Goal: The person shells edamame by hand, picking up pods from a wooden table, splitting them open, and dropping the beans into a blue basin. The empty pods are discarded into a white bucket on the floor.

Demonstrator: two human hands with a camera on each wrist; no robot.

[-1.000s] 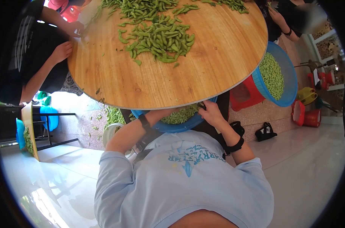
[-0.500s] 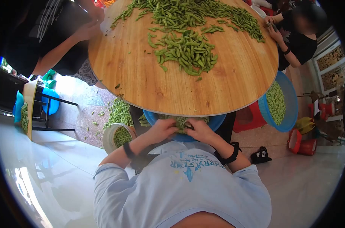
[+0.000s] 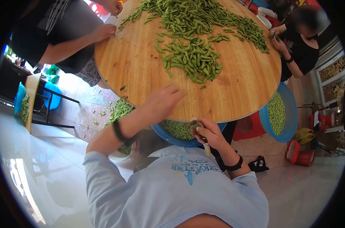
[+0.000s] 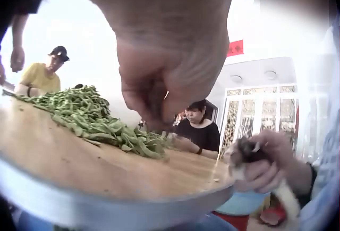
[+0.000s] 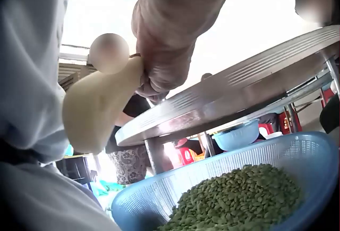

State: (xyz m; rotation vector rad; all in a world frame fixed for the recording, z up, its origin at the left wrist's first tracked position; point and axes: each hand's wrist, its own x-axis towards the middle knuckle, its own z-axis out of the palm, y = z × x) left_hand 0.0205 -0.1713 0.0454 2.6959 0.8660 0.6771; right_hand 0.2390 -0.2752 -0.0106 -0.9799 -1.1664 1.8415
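My left hand [image 3: 163,100] is over the near edge of the round wooden table [image 3: 142,76], its fingertips blurred, with nothing visible in them. In the left wrist view its fingers bend down near a heap of green soybean pods [image 4: 101,122]. My right hand [image 3: 210,133], just past the table's near edge, grips a dark-topped tool with a pale end [image 3: 207,149]. That smooth pale end [image 5: 98,109] looms large in the right wrist view. Below my hands sits a blue basin [image 3: 191,143] holding shelled green beans [image 5: 239,199], partly hidden under the tabletop.
A bigger pile of pods [image 3: 184,19] covers the far part of the table. People sit at left and right. Another blue basin of shelled beans [image 3: 275,114] stands at right by a red stool [image 3: 248,127]. Pods lie on the floor [image 3: 119,110] beside a pale bucket [image 3: 123,155].
My left hand has risen from the basin and moved up over the tabletop. The right hand has come up and back slightly, showing the pale end. The head view has shifted, revealing more table.
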